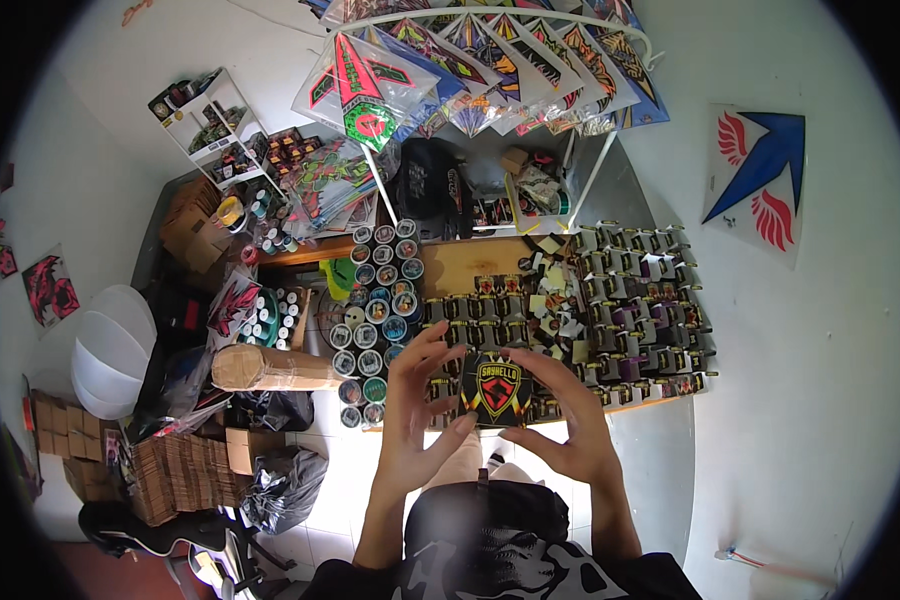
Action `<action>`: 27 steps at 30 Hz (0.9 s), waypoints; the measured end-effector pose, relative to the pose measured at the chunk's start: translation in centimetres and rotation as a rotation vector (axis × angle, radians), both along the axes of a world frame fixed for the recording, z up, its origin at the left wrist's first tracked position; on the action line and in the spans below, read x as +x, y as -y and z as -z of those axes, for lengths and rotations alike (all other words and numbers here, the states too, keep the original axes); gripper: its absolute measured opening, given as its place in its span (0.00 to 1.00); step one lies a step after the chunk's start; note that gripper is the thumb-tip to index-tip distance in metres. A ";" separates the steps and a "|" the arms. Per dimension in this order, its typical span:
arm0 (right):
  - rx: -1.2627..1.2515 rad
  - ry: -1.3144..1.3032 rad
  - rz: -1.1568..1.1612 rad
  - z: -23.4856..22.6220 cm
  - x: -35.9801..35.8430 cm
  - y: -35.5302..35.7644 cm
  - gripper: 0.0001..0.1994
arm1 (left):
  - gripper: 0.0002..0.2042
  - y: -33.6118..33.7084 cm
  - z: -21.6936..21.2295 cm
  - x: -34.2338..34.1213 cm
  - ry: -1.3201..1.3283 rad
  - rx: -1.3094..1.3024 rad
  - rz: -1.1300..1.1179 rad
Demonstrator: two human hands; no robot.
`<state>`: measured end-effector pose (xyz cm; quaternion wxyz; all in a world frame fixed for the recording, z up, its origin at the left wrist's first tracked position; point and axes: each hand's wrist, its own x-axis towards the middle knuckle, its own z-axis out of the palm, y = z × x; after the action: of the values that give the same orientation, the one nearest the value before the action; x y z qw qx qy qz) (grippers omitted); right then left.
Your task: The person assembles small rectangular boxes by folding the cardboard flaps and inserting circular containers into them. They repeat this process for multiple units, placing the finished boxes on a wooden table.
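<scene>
Left hand [409,408] and right hand [576,424] clamp one black shield-printed square card between them; rowed black-and-grey cardboard pieces [650,312] look done, this one probably isn't.

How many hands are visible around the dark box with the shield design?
2: the left hand at the left of the dark box, the right hand at its right.

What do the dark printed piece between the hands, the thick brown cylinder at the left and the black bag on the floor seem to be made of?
Dark printed piece: probably smooth card, from its flat face and crisp printing; thin plastic is possible.
Brown cylinder: likely cardboard, from its tan colour; shiny patches suggest tape.
Black bag: thin, glossy plastic, from its crinkled highlights.
</scene>
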<state>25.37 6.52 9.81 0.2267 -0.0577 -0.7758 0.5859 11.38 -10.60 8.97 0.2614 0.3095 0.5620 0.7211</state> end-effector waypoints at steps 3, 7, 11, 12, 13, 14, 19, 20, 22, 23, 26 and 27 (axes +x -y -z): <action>0.088 0.077 -0.015 -1.4 -2.4 -1.4 0.39 | 0.38 -1.1 1.1 -2.7 0.019 -0.002 0.037; 0.163 0.151 -0.029 -1.0 -5.6 -2.5 0.41 | 0.38 -2.0 3.2 -5.8 0.036 -0.010 0.128; 0.159 0.241 -0.049 -0.1 -8.5 -3.9 0.41 | 0.37 -3.3 5.4 -7.8 0.070 -0.024 0.137; 0.152 0.269 -0.059 0.3 -9.2 -4.3 0.41 | 0.37 -3.6 6.0 -8.3 0.072 -0.031 0.132; 0.138 0.294 -0.080 1.0 -9.7 -4.8 0.39 | 0.37 -3.8 6.4 -8.5 0.104 -0.036 0.119; 0.153 0.281 -0.087 1.9 -10.3 -5.4 0.39 | 0.37 -4.1 7.1 -8.8 0.105 -0.041 0.102; 0.155 0.268 -0.112 6.1 -13.1 -8.2 0.37 | 0.33 -5.6 10.1 -9.6 0.130 -0.144 -0.026; 0.157 0.271 -0.121 7.1 -13.4 -8.8 0.37 | 0.32 -5.7 11.1 -9.4 0.146 -0.176 -0.056; 0.122 0.325 -0.126 8.8 -14.4 -9.7 0.38 | 0.28 -5.5 13.4 -9.5 0.162 -0.194 -0.073; 0.101 0.344 -0.121 9.6 -15.0 -10.2 0.38 | 0.27 -5.4 14.5 -9.8 0.165 -0.228 -0.062; 0.119 0.392 -0.118 12.1 -16.2 -11.8 0.38 | 0.22 -6.1 17.1 -10.0 0.175 -0.298 -0.041; 0.134 0.396 -0.116 13.1 -16.6 -12.3 0.38 | 0.22 -6.2 18.2 -9.9 0.174 -0.323 -0.033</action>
<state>8.75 18.86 -3.28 0.0392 -0.1116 -0.8444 0.5225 1.51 -4.37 -9.24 0.3437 0.1907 0.6506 0.6498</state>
